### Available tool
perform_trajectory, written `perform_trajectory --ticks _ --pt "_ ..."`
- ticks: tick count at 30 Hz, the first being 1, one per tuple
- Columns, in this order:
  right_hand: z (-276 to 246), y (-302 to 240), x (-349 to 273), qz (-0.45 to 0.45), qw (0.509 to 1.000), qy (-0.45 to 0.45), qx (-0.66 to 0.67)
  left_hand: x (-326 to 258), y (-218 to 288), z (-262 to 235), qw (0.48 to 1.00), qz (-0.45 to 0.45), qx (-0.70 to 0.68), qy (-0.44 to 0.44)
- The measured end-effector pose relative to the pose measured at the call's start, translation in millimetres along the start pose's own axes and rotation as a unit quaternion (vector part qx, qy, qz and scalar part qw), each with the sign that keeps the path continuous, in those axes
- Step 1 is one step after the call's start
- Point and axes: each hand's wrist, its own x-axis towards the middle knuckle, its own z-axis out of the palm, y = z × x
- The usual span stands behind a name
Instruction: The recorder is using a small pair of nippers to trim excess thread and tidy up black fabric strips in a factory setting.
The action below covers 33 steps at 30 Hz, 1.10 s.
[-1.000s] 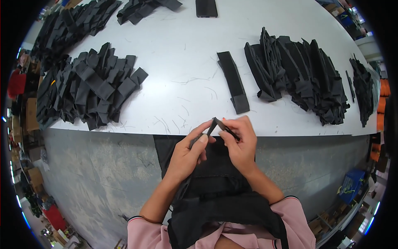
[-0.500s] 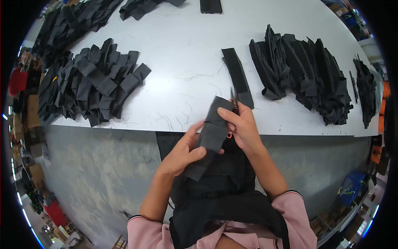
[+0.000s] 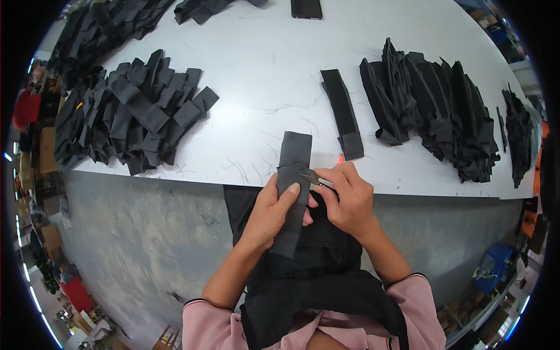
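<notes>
My left hand (image 3: 265, 216) is closed on a black fabric strip (image 3: 295, 149), thumb on top and fingertips showing past its right edge. The strip stands lengthwise over the table's front edge, its lower end hanging above my black apron (image 3: 326, 256). Across its middle runs a seam or fold with loose thread ends. In my right hand (image 3: 354, 198) is a pair of thread snips (image 3: 312, 177), blades pointing left at the strip by that seam. An orange bit shows behind the right fingers, probably part of the snips. Another black strip (image 3: 341, 108) lies flat just beyond.
Heaped black strips (image 3: 137, 111) cover the left of the white table (image 3: 251, 76), with more at the far left. A stack of black pieces (image 3: 431, 105) lies to the right, a smaller bundle (image 3: 518, 137) beyond it. A phone (image 3: 307, 8) is at the back; loose threads are scattered about.
My right hand has let go of the strip's upper end and swung the snips round to the strip's middle. The strip now stands straighter, my left thumb farther up it.
</notes>
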Motion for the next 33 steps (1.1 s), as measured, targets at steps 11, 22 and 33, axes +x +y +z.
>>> perform_trajectory --ticks 11,22,33 --pt "-3 -5 13 -0.075 0.997 0.012 -0.029 -2 1 -1 1.0 -0.003 0.019 0.001" --pt "-12 4 16 -0.052 0.997 -0.035 0.052 -5 5 -7 0.997 -0.029 0.071 -0.023" --pt "-32 11 36 -0.203 0.971 -0.117 -0.043 -9 16 -11 0.981 -0.065 0.162 -0.085"
